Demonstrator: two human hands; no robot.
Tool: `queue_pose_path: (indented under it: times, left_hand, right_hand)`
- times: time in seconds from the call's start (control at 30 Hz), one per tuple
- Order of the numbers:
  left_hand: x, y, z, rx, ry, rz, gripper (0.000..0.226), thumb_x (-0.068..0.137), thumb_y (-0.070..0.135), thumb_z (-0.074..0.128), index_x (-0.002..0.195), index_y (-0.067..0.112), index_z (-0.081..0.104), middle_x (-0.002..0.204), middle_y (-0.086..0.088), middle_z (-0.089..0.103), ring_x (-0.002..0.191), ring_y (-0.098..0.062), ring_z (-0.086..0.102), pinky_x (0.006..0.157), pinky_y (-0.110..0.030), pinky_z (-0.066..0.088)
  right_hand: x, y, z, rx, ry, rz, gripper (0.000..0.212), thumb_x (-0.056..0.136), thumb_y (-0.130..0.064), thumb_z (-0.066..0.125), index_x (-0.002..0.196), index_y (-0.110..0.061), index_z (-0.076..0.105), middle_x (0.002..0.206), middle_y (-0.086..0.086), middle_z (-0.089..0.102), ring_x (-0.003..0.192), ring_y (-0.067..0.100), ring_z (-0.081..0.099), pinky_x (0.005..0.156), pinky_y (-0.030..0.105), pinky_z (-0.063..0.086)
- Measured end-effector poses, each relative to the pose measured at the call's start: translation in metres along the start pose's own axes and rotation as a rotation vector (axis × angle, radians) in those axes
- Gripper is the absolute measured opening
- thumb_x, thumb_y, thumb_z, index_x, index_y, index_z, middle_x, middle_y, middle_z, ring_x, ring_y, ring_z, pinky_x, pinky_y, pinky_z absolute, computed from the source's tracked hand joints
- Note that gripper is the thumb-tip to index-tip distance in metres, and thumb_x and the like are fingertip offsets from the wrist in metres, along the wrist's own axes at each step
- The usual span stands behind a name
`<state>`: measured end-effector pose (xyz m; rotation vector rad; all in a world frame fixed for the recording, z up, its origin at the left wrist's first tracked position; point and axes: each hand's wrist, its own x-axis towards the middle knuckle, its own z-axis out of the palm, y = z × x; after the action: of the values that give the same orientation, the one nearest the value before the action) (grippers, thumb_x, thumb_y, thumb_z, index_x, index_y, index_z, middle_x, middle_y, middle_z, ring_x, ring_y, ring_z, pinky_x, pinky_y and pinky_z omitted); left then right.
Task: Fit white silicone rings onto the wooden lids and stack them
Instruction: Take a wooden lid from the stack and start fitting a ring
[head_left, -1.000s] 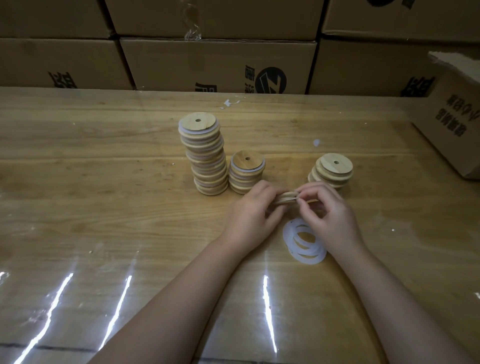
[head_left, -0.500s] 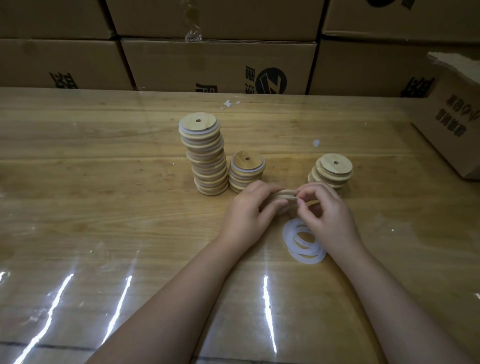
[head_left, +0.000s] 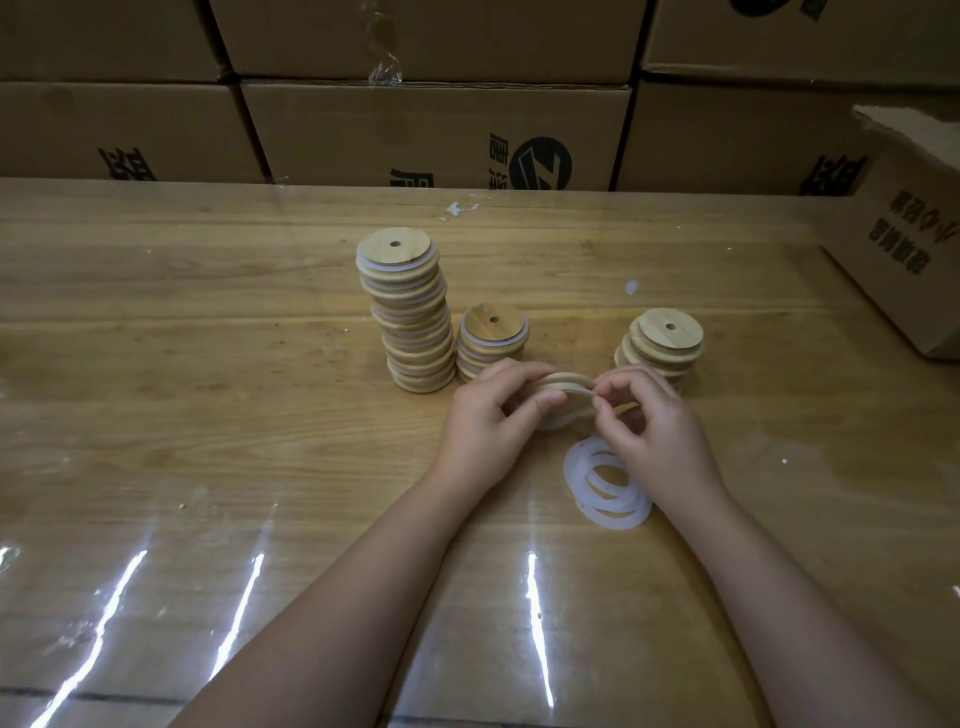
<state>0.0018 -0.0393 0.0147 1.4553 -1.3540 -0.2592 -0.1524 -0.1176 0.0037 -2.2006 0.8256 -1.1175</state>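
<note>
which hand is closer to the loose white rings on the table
Right. The right hand is directly beside the loose rings, partly covering their far edge; the left hand is farther left. Both hold the lid.

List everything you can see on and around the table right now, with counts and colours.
tall stack: one, wooden lids with white rings, mid-table, slightly uneven
short stack: one, ringed wooden lids, just right of the tall one
bare-lid stack: one, wooden, no rings visible, further right
held lid: one, wooden, between both hands, some white showing beneath it
loose rings: several overlapping, white, on the table by the right wrist
white scraps: two, white, far side of the table
table: one, wood under a glossy clear cover
cardboard boxes: several, brown, stacked behind the table, one more at the right edge
left hand: grips the held lid
right hand: pinches the lid's right edge
</note>
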Motion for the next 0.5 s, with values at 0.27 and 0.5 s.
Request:
queue_pose_path:
  times: [0.27, 0.5]
  left_hand:
    - [0.0005, 0.0021, -0.0013, -0.074, -0.012, -0.061, 0.020, 0.084, 0.013, 0.069, 0.102, 0.005, 0.068, 0.085, -0.006, 0.062, 0.063, -0.024, 0.055, 0.064, -0.037, 0.048]
    - [-0.0005, 0.0007, 0.0019, 0.085, -0.029, 0.020, 0.022, 0.085, 0.015, 0.067, 0.106, 0.007, 0.066, 0.086, -0.002, 0.061, 0.063, -0.007, 0.046, 0.064, -0.018, 0.040]
  right_hand:
    - [-0.0004, 0.0047, 0.0003, 0.109, -0.040, 0.068, 0.016, 0.082, 0.001, 0.063, 0.085, -0.015, 0.060, 0.092, -0.011, 0.059, 0.081, 0.002, 0.057, 0.065, 0.010, 0.044]
    - [-0.0013, 0.0043, 0.0004, 0.122, -0.014, 0.088, 0.016, 0.083, 0.000, 0.062, 0.084, -0.016, 0.060, 0.094, -0.012, 0.061, 0.082, 0.004, 0.060, 0.069, 0.023, 0.052]
